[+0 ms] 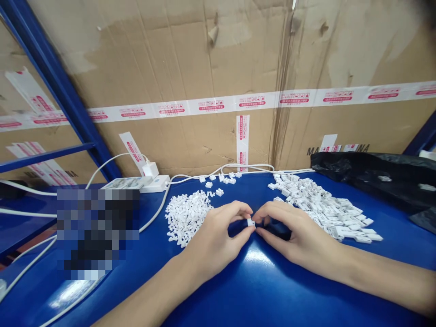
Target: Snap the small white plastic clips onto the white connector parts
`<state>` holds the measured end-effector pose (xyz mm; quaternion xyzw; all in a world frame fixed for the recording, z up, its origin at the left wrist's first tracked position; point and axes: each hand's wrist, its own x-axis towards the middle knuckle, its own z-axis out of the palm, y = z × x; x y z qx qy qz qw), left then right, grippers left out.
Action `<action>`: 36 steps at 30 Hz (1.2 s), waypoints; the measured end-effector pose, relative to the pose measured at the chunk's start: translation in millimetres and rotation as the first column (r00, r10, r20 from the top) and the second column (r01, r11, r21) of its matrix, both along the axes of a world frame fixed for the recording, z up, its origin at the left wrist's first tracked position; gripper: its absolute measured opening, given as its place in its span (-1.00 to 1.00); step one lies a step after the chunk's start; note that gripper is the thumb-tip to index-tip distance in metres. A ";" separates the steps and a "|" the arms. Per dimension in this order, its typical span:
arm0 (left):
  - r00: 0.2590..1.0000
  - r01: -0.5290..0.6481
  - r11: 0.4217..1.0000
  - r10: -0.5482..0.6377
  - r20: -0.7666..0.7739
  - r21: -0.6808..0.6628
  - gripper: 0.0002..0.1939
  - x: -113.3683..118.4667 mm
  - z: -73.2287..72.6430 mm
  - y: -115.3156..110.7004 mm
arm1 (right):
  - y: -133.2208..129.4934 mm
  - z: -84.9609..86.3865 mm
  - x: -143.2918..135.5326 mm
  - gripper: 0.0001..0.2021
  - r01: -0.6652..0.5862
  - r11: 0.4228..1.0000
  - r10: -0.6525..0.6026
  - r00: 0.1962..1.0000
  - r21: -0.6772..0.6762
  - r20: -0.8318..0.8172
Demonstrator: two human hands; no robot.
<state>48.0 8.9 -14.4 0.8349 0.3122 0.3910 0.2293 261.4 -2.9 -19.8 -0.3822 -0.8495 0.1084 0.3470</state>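
Between the fingertips of both hands, low over the blue table (272, 286), is a small white plastic piece (251, 222). My left hand (221, 231) pinches it between thumb and fingers. My right hand (293, 227) meets it from the other side, its thumb and index finger closed at the piece's edge. The exact shape of the piece is mostly hidden by the fingers. Left of my left hand lies a pile of small white plastic parts (185, 213). Behind my right hand spreads a bigger pile of longer, flat white plastic pieces (327, 206).
Several loose white pieces (220, 192) lie near the back edge. A power strip (155, 183) with a plugged-in white charger (150, 169) stands at the left, with white cables around it. A black plastic bag (368, 181) lies back right. Taped cardboard (190, 54) forms the back wall.
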 end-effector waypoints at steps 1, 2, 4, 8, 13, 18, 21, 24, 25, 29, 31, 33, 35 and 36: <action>0.999 -0.021 1.000 0.021 -0.033 0.010 -0.86 -0.1 0.6 0.9 | 0.0 0.1 0.1 -0.86 0.005 1.000 -0.005 1.000 0.000 -0.001; 0.997 -0.040 0.999 0.041 -0.066 0.021 -0.86 -0.5 1.1 1.7 | -0.2 0.1 0.2 -0.86 0.010 1.000 -0.010 1.000 0.002 -0.003; 0.989 -0.078 0.996 0.084 -0.123 0.051 -0.86 -2.0 1.9 2.8 | -0.7 0.0 0.6 -0.87 0.023 1.000 -0.023 1.000 0.004 -0.011; 0.967 -0.129 0.990 0.138 -0.212 0.056 -0.83 -5.1 2.1 2.3 | -1.4 0.1 0.7 -0.86 -0.015 1.000 0.015 1.000 0.020 -0.008; 0.963 -0.127 0.989 0.141 -0.229 0.075 -0.79 -8.1 3.2 1.2 | 1.7 -1.9 1.4 -0.79 -0.034 0.999 0.033 0.999 0.024 0.039; 0.918 -0.234 0.917 0.318 -0.237 0.324 -0.89 -34.5 15.5 16.6 | 3.8 -2.8 1.9 -0.73 0.007 1.000 -0.005 0.995 -0.017 0.102; 0.861 -0.323 0.864 0.437 -0.259 0.385 -0.85 -55.8 20.7 29.6 | 3.2 -0.9 0.9 -0.64 0.037 0.998 -0.030 0.991 -0.051 0.131; 0.812 -0.342 0.872 0.462 -0.356 0.352 -0.80 -64.8 18.6 35.7 | 3.0 0.9 0.1 -0.68 0.027 0.996 -0.016 0.991 -0.080 0.135; 0.797 -0.339 0.879 0.458 -0.393 0.336 -0.79 -64.6 16.6 36.2 | 3.0 1.2 0.1 -0.71 0.021 0.996 -0.010 0.991 -0.085 0.130; 0.746 -0.368 0.882 0.468 -0.473 0.293 -0.78 -58.5 8.3 36.1 | 2.5 1.3 1.1 -0.80 -0.006 0.996 0.015 0.995 -0.094 0.101; 0.730 -0.391 0.873 0.487 -0.479 0.292 -0.74 -56.9 6.4 36.2 | 1.6 1.6 1.5 -0.82 -0.012 0.995 0.022 0.996 -0.104 0.091; 0.719 -0.398 0.871 0.491 -0.492 0.288 -0.74 -56.5 6.5 36.2 | 0.8 2.2 1.3 -0.84 -0.018 0.994 0.027 0.996 -0.107 0.082; 0.713 -0.398 0.874 0.485 -0.506 0.278 -0.79 -56.1 7.9 35.4 | 0.5 3.0 0.7 -0.85 -0.033 0.994 0.040 0.997 -0.101 0.072; 0.713 -0.399 0.875 0.485 -0.508 0.275 -0.81 -55.5 8.9 34.7 | 0.6 3.3 0.3 -0.86 -0.042 0.995 0.048 0.997 -0.095 0.066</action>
